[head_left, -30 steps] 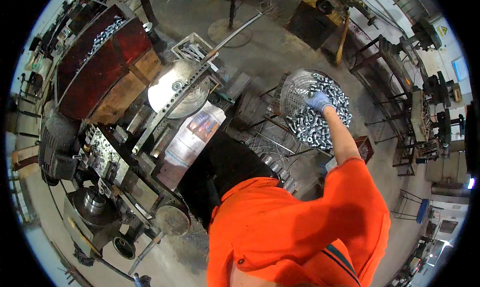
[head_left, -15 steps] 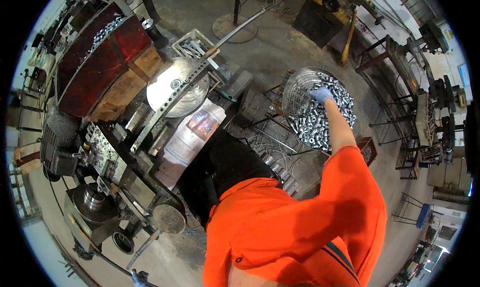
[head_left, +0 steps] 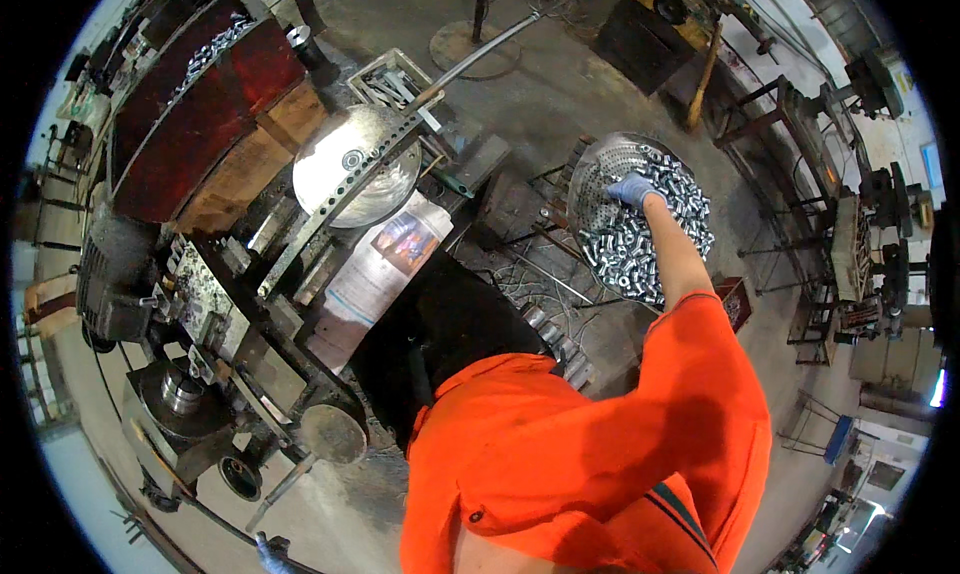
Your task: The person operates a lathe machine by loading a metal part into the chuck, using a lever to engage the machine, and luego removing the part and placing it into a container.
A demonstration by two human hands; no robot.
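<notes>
My right hand (head_left: 634, 189), in a light blue glove, reaches into a round perforated metal pan (head_left: 592, 189). Its fingers are bent together over a heap of short silver metal sleeves (head_left: 625, 252), and whatever they hold is hidden. Only part of my left hand (head_left: 270, 554) shows at the bottom edge, also gloved in blue. It is beside a dark piece near the end of a long thin bar; how its fingers lie is not clear.
To the left stands a machine with a shiny round disc (head_left: 340, 169) crossed by a perforated bar (head_left: 350, 186). Printed paper (head_left: 385, 274) lies beside it. Behind are a red bin (head_left: 205, 124) of small parts and a tray (head_left: 395, 79). A broom (head_left: 704, 79) leans at far right.
My right hand has shifted slightly left over the sleeves, its fingers now bent more. The view has tilted slightly; my left hand stays near the bottom edge.
</notes>
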